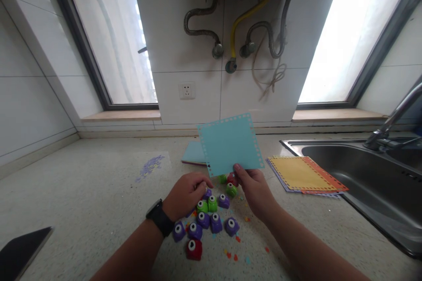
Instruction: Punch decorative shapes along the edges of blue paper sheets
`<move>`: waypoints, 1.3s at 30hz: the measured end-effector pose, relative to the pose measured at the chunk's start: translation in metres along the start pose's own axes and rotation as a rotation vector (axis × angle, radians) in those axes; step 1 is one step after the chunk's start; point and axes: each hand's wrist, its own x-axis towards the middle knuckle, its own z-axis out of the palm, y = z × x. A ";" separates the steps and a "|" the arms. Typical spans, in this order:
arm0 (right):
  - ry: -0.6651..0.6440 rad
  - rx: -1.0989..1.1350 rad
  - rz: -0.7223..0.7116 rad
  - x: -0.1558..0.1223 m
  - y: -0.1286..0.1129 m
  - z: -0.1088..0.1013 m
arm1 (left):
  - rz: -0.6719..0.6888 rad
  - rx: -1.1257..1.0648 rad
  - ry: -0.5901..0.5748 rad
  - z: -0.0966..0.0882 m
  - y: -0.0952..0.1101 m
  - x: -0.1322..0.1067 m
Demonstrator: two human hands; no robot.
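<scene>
While right hand (256, 189) pinches (thumb (238, 170) foremost), paper (231, 145) tilts.

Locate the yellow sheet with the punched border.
In the head view, the yellow sheet lies right of centre on the counter, between the right hand and the steel sink, overlapping the orange sheet.

Light-blue hole-edged sheet (231, 145), purple punches (216, 224), green punches (212, 204)
</scene>
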 end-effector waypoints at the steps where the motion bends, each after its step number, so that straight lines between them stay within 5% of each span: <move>1: 0.000 0.018 0.002 0.000 0.001 0.000 | 0.003 0.013 0.003 0.000 -0.001 0.000; 13: -0.127 -0.041 -0.011 -0.002 0.006 -0.001 | -0.141 -0.373 0.077 0.002 -0.011 0.001; 31: -0.179 -0.199 0.003 -0.006 -0.005 0.002 | -0.097 -0.312 0.121 -0.001 -0.002 -0.002; 39: -0.198 -0.119 0.019 -0.007 -0.008 0.006 | -0.181 -0.272 0.168 0.000 -0.002 0.000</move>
